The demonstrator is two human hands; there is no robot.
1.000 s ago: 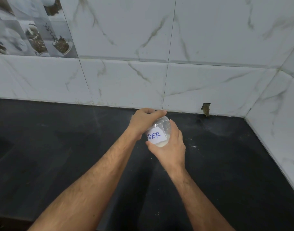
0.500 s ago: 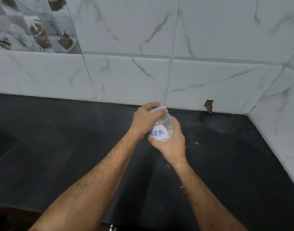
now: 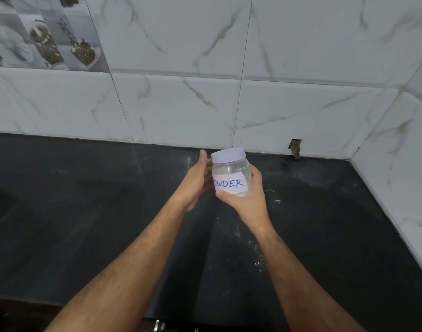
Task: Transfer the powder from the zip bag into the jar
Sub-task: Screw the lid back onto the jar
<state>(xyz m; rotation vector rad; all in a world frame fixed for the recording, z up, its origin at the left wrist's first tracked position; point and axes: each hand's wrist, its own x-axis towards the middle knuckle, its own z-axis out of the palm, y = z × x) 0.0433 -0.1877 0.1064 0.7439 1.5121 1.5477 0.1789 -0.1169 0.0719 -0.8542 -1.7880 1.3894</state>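
Black stone countertop [image 3: 85, 224] runs under both arms. Left hand [image 3: 195, 180] hangs beside the jar with fingers loosely straight, gripping nothing. Right hand [image 3: 247, 200] wraps the clear jar [image 3: 230, 178] from below, upright above the counter, white lid [image 3: 228, 155] on, powder [image 3: 241, 194] low inside. Spilled specks [image 3: 257, 255] dot the counter. No zip bag shows; the transfer looks done.
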